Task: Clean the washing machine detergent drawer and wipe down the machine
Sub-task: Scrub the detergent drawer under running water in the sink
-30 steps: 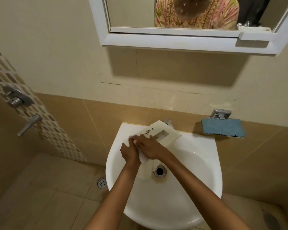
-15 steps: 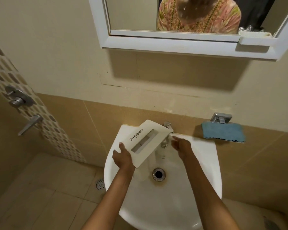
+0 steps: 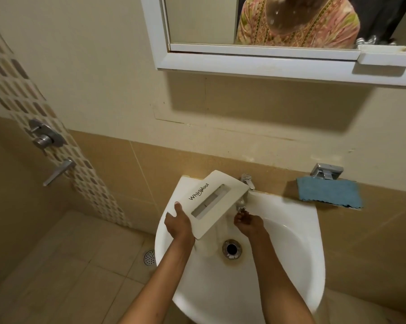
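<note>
Head camera view over a bathroom basin (image 3: 310, 232): the detergent drawer (image 3: 217, 199) is out of the washing machine and held above the bowl, so by this evidence the job stands at the rinsing stage. The left grip (image 3: 177, 222), a person's bare hand, is clamped on the drawer's near corner, thumb on the white front panel. The right grip (image 3: 250, 224) holds nothing, its fingers loosely cupped just under the tap (image 3: 244, 183); whether water runs cannot be told. The drawer's front panel faces up toward the camera, and its long axis runs diagonally from the near left to the far right, the far end close by the tap. Its body hangs below, mostly hidden. A blue cloth (image 3: 328, 191) hangs on the wall. The machine is out of view, so its wipe-down likely remains.
</note>
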